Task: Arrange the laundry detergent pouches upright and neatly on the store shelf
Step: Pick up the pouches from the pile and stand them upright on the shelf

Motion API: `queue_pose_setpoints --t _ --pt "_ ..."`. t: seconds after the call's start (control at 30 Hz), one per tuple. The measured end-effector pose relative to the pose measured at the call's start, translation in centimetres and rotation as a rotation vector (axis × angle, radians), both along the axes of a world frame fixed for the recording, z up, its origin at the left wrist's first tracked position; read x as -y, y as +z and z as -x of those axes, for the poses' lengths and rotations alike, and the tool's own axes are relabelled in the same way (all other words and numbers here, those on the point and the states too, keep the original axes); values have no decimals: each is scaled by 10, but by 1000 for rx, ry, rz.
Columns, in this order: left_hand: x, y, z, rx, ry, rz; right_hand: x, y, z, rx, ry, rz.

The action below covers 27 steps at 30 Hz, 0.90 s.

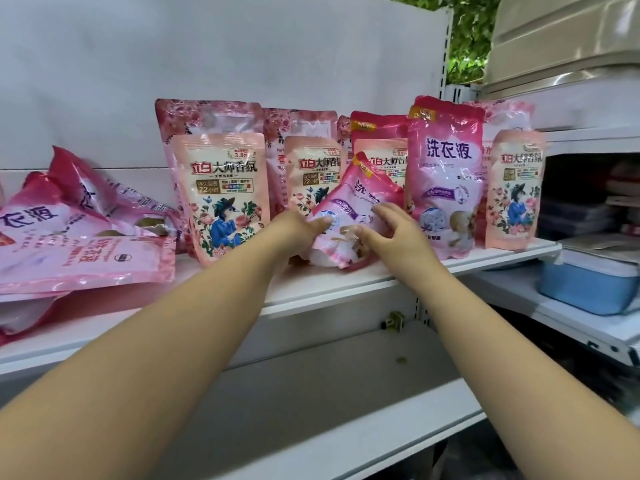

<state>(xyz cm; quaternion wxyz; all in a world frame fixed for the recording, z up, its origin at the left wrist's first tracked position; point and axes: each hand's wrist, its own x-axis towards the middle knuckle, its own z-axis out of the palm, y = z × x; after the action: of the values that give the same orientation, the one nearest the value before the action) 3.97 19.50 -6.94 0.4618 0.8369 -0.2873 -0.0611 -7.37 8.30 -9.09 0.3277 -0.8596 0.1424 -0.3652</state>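
A pink detergent pouch point(356, 199) leans tilted to the right at the middle of the white shelf point(346, 285). My left hand point(298, 233) grips its lower left side, thumb on its front. My right hand point(398, 233) holds its lower right side, fingers spread over the front. Behind and beside it, several pouches stand upright: a peach one point(221, 199), a second peach one point(308, 168), a tall pink one point(445, 174) and a peach one point(514, 188) at the shelf's right end. Several pink pouches point(79, 237) lie flat in a heap on the left.
A white back panel point(207, 64) closes the shelf behind. Below is a lower white shelf point(311, 393). To the right, a neighbouring rack holds a blue box point(585, 289) and dark items. Beige bins point(568, 36) sit at the top right.
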Motion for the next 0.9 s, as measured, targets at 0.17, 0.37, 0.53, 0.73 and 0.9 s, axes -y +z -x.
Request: queue_pose_setpoints --t 0.17,0.37,0.53,0.73,0.9 --pt "-7 -4 3 -160 -53 380 2 8 -4 16 -7 -300" --pt "-18 -4 31 298 -164 521 -8 21 -18 83 94 -788" --pt "-21 -4 29 596 -105 676 -6 36 -21 252 290 -975" --pt "-23 0 24 741 25 842 -18 46 -15 344 622 -1153" --pt "-24 3 30 474 -106 688 -14 79 -25 636 465 -1047"
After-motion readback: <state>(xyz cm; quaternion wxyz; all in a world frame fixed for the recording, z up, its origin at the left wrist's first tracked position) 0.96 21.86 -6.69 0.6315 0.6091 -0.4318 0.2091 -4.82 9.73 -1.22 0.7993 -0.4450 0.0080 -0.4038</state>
